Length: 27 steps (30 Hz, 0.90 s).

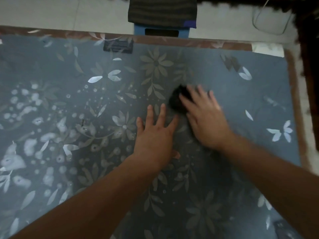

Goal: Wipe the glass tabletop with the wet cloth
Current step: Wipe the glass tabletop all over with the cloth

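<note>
Two hands on floral glass counter: left hand spread flat; right hand, blurred, fingers spread, pressing dark cloth. Blue stool, pale floor beyond.

A glass tabletop fills most of the view, with the floor beyond its far edge. Two forearms reach in from the near side toward the middle. The left hand lies flat on the glass, just left of the right hand and a little nearer. The right hand rests on a cloth, which lies on the glass under its fingers and shows at their left. A label sits by the far edge, left of centre. Behind that edge a stool stands on the floor with folded fabric on top. A cable lies on the floor to the far right.
</note>
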Motion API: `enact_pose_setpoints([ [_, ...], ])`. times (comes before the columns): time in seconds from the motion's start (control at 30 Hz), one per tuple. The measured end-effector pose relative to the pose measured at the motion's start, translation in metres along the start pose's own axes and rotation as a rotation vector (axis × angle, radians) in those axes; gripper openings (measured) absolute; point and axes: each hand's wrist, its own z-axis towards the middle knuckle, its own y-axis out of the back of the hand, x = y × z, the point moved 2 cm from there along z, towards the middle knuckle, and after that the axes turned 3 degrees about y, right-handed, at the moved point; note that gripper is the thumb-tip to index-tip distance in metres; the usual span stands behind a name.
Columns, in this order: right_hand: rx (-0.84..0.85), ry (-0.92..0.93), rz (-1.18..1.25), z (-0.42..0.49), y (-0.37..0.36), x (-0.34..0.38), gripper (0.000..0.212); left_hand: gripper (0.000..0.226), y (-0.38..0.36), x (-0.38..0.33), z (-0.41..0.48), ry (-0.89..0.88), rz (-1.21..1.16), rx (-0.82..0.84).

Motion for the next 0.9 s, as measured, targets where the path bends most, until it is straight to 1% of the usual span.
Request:
enact_pose_setpoints([
  [0.07, 0.060, 0.073, 0.006, -0.034, -0.001, -0.002, 0.055, 0.115, 0.002, -0.001, -0.001, 0.000, 0.002, 0.005],
  [0.1, 0.052, 0.057, 0.018, -0.031, 0.003, -0.015, 0.054, 0.115, 0.003, -0.001, -0.002, -0.001, -0.003, 0.004],
  [0.2, -0.041, -0.290, 0.082, 0.016, 0.014, -0.055, 0.055, 0.117, 0.003, -0.001, 0.000, -0.006, -0.012, 0.003],
  [0.23, -0.044, -0.371, 0.109, 0.023, 0.015, -0.056, 0.056, 0.117, 0.003, 0.000, 0.001, -0.004, -0.013, 0.004],
  [0.27, -0.053, -0.387, 0.099, 0.020, 0.012, -0.049, 0.056, 0.117, 0.002, 0.000, 0.001, -0.003, -0.010, 0.008],
  [0.3, -0.068, -0.347, 0.072, 0.005, 0.006, -0.035, 0.057, 0.117, 0.003, 0.000, 0.000, -0.004, -0.006, 0.013],
  [0.33, -0.072, -0.270, 0.037, -0.020, -0.001, -0.018, 0.057, 0.117, 0.003, -0.001, 0.000, -0.004, -0.002, 0.015],
  [0.4, -0.031, -0.136, 0.007, -0.079, -0.010, 0.013, 0.056, 0.116, 0.004, -0.002, -0.001, 0.000, 0.001, 0.019],
  [0.47, 0.029, -0.072, 0.018, -0.103, -0.012, 0.012, 0.054, 0.115, 0.006, -0.002, -0.002, 0.001, -0.006, 0.029],
  [0.5, 0.028, -0.072, 0.026, -0.094, -0.008, 0.001, 0.054, 0.114, 0.006, -0.002, -0.002, 0.000, -0.011, 0.027],
  [0.53, 0.003, -0.127, 0.023, -0.077, -0.004, -0.012, 0.055, 0.115, 0.007, -0.002, -0.001, -0.005, -0.013, 0.023],
  [0.63, -0.076, -0.382, 0.095, -0.025, 0.007, -0.045, 0.055, 0.115, 0.006, 0.000, 0.000, -0.011, -0.026, 0.009],
  [0.67, -0.085, -0.412, 0.108, -0.025, 0.006, -0.043, 0.056, 0.115, 0.005, 0.001, 0.000, -0.010, -0.028, 0.008],
  [0.73, -0.079, -0.345, 0.070, -0.058, -0.003, -0.022, 0.058, 0.114, 0.005, 0.000, 0.000, -0.010, -0.027, 0.009],
  [0.83, 0.030, -0.185, 0.029, -0.132, -0.012, 0.023, 0.056, 0.113, 0.007, -0.001, -0.002, -0.009, -0.024, 0.016],
  [0.9, 0.068, -0.089, 0.036, -0.136, -0.008, 0.011, 0.055, 0.112, 0.008, -0.001, -0.002, -0.009, -0.026, 0.016],
])
